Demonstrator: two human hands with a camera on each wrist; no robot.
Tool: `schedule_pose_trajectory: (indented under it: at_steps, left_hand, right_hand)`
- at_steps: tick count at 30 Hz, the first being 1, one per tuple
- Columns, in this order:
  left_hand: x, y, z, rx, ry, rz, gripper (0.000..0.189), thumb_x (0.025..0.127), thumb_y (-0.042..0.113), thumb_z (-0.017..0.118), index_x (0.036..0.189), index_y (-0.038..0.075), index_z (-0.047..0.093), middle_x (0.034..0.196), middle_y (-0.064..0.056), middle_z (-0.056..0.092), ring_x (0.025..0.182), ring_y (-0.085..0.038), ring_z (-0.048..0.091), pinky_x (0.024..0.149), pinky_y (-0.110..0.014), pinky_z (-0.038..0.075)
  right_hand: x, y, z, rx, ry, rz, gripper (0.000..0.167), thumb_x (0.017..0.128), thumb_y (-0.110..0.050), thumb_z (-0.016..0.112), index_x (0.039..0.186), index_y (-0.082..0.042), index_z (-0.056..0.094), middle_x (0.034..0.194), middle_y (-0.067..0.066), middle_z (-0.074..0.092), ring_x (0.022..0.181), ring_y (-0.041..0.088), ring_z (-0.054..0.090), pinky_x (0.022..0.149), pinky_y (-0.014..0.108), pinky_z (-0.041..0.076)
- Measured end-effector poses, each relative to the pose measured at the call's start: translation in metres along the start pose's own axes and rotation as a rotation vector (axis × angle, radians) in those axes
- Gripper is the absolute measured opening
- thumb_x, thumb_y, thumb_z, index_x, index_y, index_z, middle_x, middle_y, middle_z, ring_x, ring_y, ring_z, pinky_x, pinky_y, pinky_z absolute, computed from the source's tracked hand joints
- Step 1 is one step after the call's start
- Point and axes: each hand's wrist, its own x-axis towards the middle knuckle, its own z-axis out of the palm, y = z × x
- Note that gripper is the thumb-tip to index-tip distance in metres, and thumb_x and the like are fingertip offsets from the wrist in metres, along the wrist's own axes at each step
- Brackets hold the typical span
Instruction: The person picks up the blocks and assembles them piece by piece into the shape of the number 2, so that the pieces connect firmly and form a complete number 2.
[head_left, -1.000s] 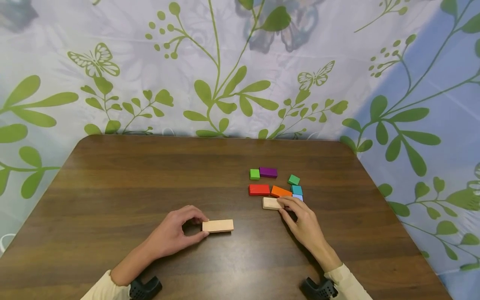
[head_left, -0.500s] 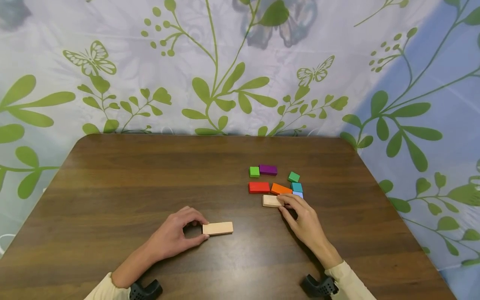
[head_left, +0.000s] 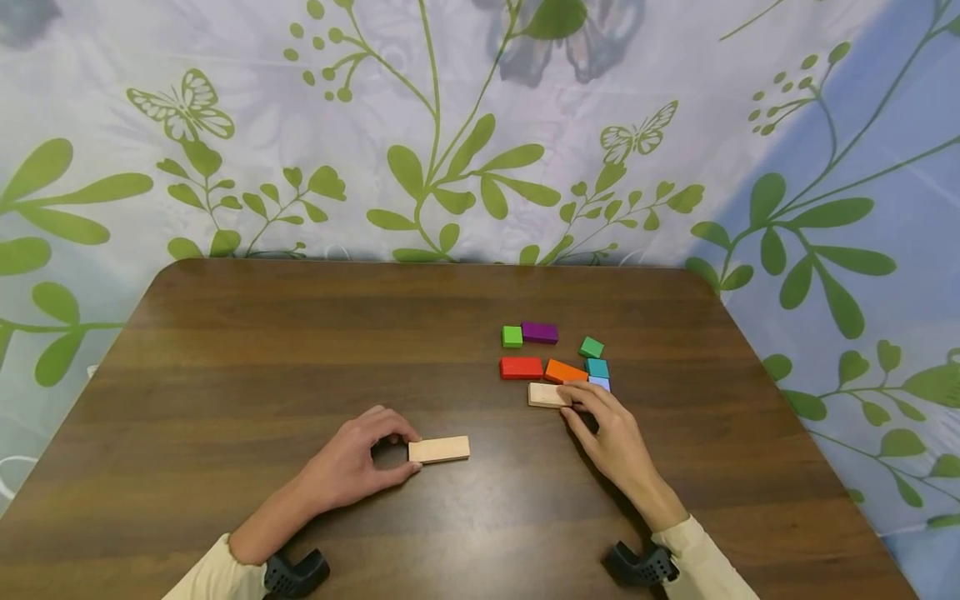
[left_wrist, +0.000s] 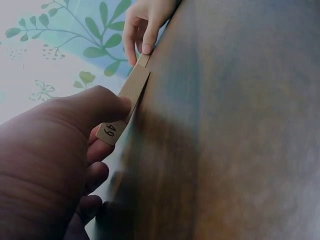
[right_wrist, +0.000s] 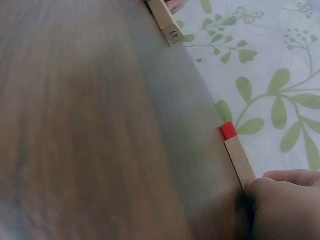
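My left hand [head_left: 352,462] pinches a plain wooden block [head_left: 441,450] by its left end, between thumb and fingers. In the left wrist view the number 49 shows on that block's near end face. Farther right, my right hand [head_left: 617,437] holds a second plain wooden block [head_left: 547,396] at its right end. This one lies just in front of a red block [head_left: 521,367] and an orange block [head_left: 564,372]. The right fingers cover its right end and part of a light blue block [head_left: 600,383].
Behind the right hand lie a teal block [head_left: 597,367], a green block [head_left: 592,347], a light green block [head_left: 512,336] and a purple block [head_left: 540,332]. All are on the brown wooden table [head_left: 285,333]. A leaf-patterned cloth [head_left: 300,150] hangs behind it.
The head view has shifted slightly. The left hand's block has come a little nearer, and the shadow under its right end is thinner. The right hand keeps its place beside the coloured blocks.
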Motion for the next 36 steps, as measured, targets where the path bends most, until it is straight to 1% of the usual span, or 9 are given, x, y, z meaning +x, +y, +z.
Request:
schedule_pose_trajectory:
  at_steps: [7,14,21,28,36]
  left_hand:
    - [-0.0017,0.0009,-0.0033,0.016,0.001,-0.004,0.029,0.081,0.022,0.090,0.103,0.025,0.071,0.100,0.017,0.065,0.088,-0.004,0.056,0.078,-0.024,0.051]
    - [0.0058,0.0016,0.0013,-0.001,-0.040,0.012,0.027,0.084,0.023,0.088,0.105,0.024,0.070,0.102,0.015,0.066,0.089,-0.005,0.055,0.078,-0.024,0.051]
    - [0.0068,0.0007,0.0009,0.000,-0.040,0.026,0.026,0.084,0.022,0.087,0.105,0.023,0.071,0.103,0.014,0.068,0.089,-0.006,0.055,0.078,-0.025,0.050]
    - [0.0066,0.0001,-0.0012,0.020,-0.058,0.001,0.026,0.085,0.027,0.086,0.106,0.023,0.071,0.105,0.014,0.067,0.092,-0.005,0.056,0.080,-0.025,0.051]
    - [0.0031,-0.0016,-0.0029,0.022,-0.061,-0.002,0.028,0.085,0.028,0.087,0.108,0.024,0.072,0.107,0.014,0.068,0.094,-0.004,0.056,0.081,-0.025,0.051]
  right_hand:
    - [0.0000,-0.0016,0.0012,0.024,-0.017,0.005,0.037,0.088,0.000,0.079,0.124,-0.004,0.072,0.125,0.010,0.069,0.101,0.020,0.070,0.093,0.009,0.047]
    - [-0.0063,0.0023,-0.0059,-0.002,0.018,0.002,0.041,0.084,0.006,0.081,0.122,-0.003,0.072,0.121,0.010,0.070,0.095,0.021,0.071,0.093,0.005,0.044]
    - [-0.0041,0.0033,-0.0068,0.003,0.019,-0.016,0.040,0.084,0.006,0.081,0.122,-0.002,0.073,0.121,0.011,0.070,0.095,0.022,0.071,0.093,0.004,0.043]
    - [0.0012,0.0040,-0.0039,0.005,0.007,-0.020,0.041,0.083,0.006,0.081,0.123,-0.003,0.072,0.121,0.011,0.069,0.095,0.021,0.071,0.094,0.003,0.042]
    - [0.0019,0.0012,0.0006,0.029,0.002,-0.009,0.043,0.083,0.007,0.081,0.124,-0.003,0.072,0.123,0.011,0.069,0.095,0.021,0.071,0.093,0.004,0.043]
